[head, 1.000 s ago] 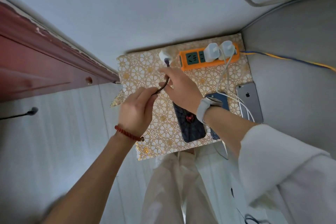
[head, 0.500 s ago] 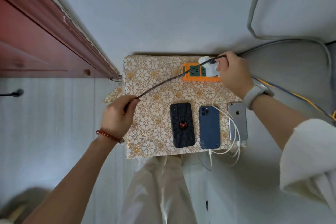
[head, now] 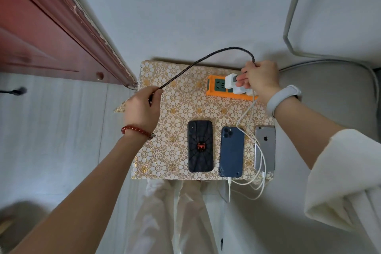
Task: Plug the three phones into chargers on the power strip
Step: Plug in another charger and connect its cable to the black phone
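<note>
Three phones lie face down in a row on the gold-flowered mat: a black spider-case phone, a blue phone and a silver phone. White cables run from the blue and silver phones up to the orange power strip. My right hand grips a white charger over the strip's sockets, beside another white plug. A black braided cable arcs from that charger to my left hand, which pinches its free end left of the black phone.
A red-brown wooden door stands at the left, with its frame edge reaching the mat's far left corner. A grey cushioned seat borders the mat on the right. My pale trousers are below the mat's near edge.
My right hand has brought the white charger down over the strip. The black cable has gone from taut to a slack arc. My left hand has risen slightly with the free end.
</note>
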Available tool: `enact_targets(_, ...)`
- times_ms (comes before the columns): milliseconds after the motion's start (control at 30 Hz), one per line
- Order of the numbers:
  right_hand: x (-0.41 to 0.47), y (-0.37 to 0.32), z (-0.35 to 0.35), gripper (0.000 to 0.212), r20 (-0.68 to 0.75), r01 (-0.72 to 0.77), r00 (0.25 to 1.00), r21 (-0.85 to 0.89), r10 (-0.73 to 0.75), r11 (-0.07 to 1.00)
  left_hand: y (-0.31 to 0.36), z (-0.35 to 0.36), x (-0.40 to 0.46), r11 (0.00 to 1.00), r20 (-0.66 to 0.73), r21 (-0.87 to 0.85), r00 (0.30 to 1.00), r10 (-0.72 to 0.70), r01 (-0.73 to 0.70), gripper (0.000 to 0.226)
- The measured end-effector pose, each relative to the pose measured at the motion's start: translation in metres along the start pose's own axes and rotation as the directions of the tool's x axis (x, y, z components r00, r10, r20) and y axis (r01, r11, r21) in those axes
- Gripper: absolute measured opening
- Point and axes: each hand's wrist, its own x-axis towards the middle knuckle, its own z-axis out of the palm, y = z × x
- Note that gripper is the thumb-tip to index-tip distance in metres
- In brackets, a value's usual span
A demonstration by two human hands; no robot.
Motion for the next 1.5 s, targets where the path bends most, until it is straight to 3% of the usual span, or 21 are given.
enact_targets(333, -0.002, -0.001, -0.005, 0.032, 0.068, -0.056, 0.996, 0.032, 0.054, 0.998, 0.006, 0.001, 0.002, 1.000, -0.039, 0.000, 0.999, -0.006, 0.006, 0.018)
enact_targets(567, -0.005, 0.006, 0.000, 0.019, 0.074, -0.019, 0.997, 0.042, 0.016, 0.999, 0.006, 0.000, 0.003, 1.000, -0.032, -0.017, 0.999, -0.004, 0.004, 0.017)
enact_targets(633, -0.008, 0.007, -0.001, 0.014, 0.085, 0.115, 0.991, -0.114, -0.106, 0.987, 0.005, -0.001, 0.004, 1.000, -0.040, -0.015, 0.999, -0.007, 0.006, 0.017)
enact_targets(733, -0.013, 0.012, -0.002, 0.018, 0.181, 0.377, 0.926, -0.449, -0.331, 0.810, 0.004, -0.003, 0.005, 0.999, -0.054, -0.029, 0.998, -0.025, 0.023, 0.017)
enact_targets(800, -0.017, 0.017, 0.000, 0.019, 0.227, 0.432, 0.901, -0.533, -0.370, 0.727, 0.004, -0.003, 0.005, 0.999, -0.061, -0.031, 0.998, -0.029, 0.027, 0.017)
enact_targets(1500, -0.019, 0.026, 0.023, 0.020, 0.089, 0.335, 0.934, -0.555, -0.347, 0.761, 0.009, -0.010, 0.010, 0.997, -0.030, -0.048, 0.998, -0.056, 0.054, 0.019)
